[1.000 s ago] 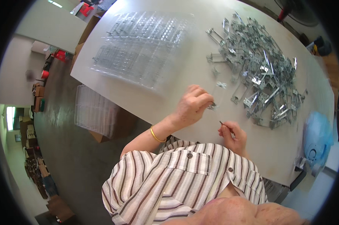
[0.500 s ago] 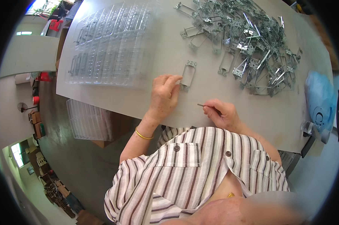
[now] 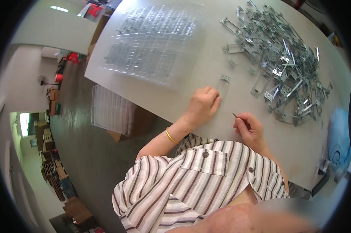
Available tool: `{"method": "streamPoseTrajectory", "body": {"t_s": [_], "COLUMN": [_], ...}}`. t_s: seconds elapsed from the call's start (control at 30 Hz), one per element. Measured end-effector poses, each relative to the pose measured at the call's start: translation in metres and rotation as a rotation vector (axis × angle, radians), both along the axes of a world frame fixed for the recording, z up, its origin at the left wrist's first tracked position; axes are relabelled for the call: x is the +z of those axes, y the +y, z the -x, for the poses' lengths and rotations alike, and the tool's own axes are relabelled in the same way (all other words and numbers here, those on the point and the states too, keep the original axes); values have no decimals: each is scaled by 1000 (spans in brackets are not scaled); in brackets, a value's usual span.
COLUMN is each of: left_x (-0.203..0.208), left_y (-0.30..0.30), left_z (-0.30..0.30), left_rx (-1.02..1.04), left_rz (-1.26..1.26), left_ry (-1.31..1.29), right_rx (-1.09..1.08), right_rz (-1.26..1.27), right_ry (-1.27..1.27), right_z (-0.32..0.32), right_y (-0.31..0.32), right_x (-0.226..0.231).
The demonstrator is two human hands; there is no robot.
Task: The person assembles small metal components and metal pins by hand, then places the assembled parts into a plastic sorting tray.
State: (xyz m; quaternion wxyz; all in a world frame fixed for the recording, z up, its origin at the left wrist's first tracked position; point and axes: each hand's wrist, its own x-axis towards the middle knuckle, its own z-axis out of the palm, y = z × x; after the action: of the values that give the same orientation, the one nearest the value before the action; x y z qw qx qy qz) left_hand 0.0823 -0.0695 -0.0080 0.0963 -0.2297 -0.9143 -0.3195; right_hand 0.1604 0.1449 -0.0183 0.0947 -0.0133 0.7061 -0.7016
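A flat, narrow metal frame bracket (image 3: 224, 79) lies on the table, apart from the big heap. My left hand (image 3: 202, 104) is closed at its near end, fingers curled down over it; the fingertips are partly hidden. Lower and to the right, my right hand (image 3: 251, 131) pinches a short, thin metal rod (image 3: 234, 115) between thumb and forefinger. The rod's tip sticks out toward the bracket without touching it. On the right of the table spreads a tangled heap of similar metal brackets (image 3: 286, 62).
Clear plastic compartment trays (image 3: 144, 58), stacked and holding metal parts, sit at the table's left. Below the edge, another clear tray (image 3: 111, 110) rests by a cardboard box (image 3: 142, 122). A blue plastic bag (image 3: 338, 139) is at the right.
The whole view has turned and shifted, so the table appears farther right. My left fingers are more curled at the bracket. My right hand still holds the rod, now pointing more upward.
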Motion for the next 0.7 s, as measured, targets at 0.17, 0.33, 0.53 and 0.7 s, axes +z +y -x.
{"method": "streamPoseTrajectory", "body": {"t_s": [0.17,0.33,0.53,0.7], "left_x": [29,81,125,127], "left_y": [-2,-24,-110,-202], "left_z": [-8,1,48,88], "left_rx": [-36,59,401,565], "left_rz": [-36,-71,115,216], "left_ry": [-17,219,415,326], "right_rx": [-12,-26,-6,11], "right_rz": [31,54,52,45], "right_ry": [-25,-9,31,35], "right_z": [0,2,4,5], "right_y": [0,-1,1,1], "right_x": [-3,-4,-2,-3]}}
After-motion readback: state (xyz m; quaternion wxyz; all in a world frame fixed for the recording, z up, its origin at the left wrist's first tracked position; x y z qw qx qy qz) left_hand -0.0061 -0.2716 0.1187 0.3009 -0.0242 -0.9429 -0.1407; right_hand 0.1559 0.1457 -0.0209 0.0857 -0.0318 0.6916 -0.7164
